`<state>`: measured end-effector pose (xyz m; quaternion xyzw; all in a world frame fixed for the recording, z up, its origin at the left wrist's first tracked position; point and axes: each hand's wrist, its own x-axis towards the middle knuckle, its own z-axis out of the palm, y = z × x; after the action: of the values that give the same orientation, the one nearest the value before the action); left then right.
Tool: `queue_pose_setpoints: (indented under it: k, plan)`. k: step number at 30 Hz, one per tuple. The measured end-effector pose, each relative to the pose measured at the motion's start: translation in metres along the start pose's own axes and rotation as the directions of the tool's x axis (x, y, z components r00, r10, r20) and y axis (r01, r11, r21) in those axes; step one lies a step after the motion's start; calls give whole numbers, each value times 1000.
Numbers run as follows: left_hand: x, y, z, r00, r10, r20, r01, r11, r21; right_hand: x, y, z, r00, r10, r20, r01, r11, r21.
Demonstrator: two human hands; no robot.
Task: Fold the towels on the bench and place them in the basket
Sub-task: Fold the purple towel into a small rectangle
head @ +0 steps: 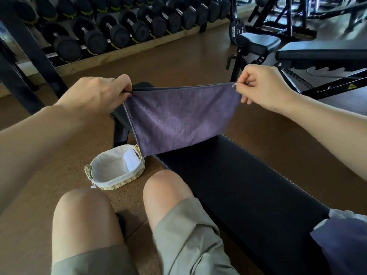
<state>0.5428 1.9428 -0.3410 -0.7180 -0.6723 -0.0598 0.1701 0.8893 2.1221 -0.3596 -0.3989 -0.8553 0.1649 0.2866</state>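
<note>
Both hands, left [99, 94] and right [262, 86], pinching purple towel [176, 120] corners, stretched above bench [238, 185]

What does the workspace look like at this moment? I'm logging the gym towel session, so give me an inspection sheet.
Surface: black padded bench, bare in the middle.
Job's things: purple towel held stretched in the air above the bench's far end; lined wicker basket on the floor left of the bench, no towel in it; more towels at the bench's near right end.
Clutter: nothing seen.
Grippers: left hand grips one top corner of the purple towel; right hand pinches the other.
Cables: nothing seen.
Surroundings: dumbbell rack behind, second bench at right, brown floor.
</note>
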Motion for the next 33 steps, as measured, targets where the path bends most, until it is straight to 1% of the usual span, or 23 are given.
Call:
queue_pose_setpoints:
  k: [4,9,16,18,20,21,22,23,24,25,27,30,33]
  plan:
    - [0,-4,-3,1000,4,2,-4,1000,-15,5,0,-2,1000,-12,1,12,1000,-9]
    - [6,-8,-6,999,-16,-31,15,999,-41,14,0,-3,995,-87,52,91,992,-91]
    - [12,-18,-4,996,-79,-45,76,995,-66,32,-5,-1,997,-39,73,46,995,-92]
    - [15,-20,-7,994,-89,-56,85,993,-77,39,-7,-4,997,-44,58,48,997,-66]
    - [18,-23,-10,990,-92,-109,84,994,-72,45,-7,-7,998,-55,-18,55,998,-5]
    - [19,-25,-10,984,-93,-151,84,994,-66,48,-6,-7,995,-71,-65,72,997,23]
    - [21,-26,-10,979,-92,-182,86,995,-42,50,-6,-6,992,-94,-85,95,995,16]
    - [24,-28,-8,979,-88,-184,89,996,-2,51,-6,-3,990,-120,-69,118,993,-26]
    - [25,-28,-4,984,-81,-158,87,996,33,51,-5,1,990,-136,-49,132,989,-65]
    - [27,-29,-1,986,-87,-142,94,994,46,51,-2,4,989,-137,-61,133,989,-69]
    - [33,-34,3,978,-125,-164,136,989,54,58,-1,6,985,-135,-112,131,991,-43]
    - [41,-41,5,978,-111,-176,126,989,79,66,2,9,989,-135,-66,131,989,-66]
    - [51,-44,9,981,-86,-173,106,988,113,74,9,11,994,-89,-62,85,994,-67]
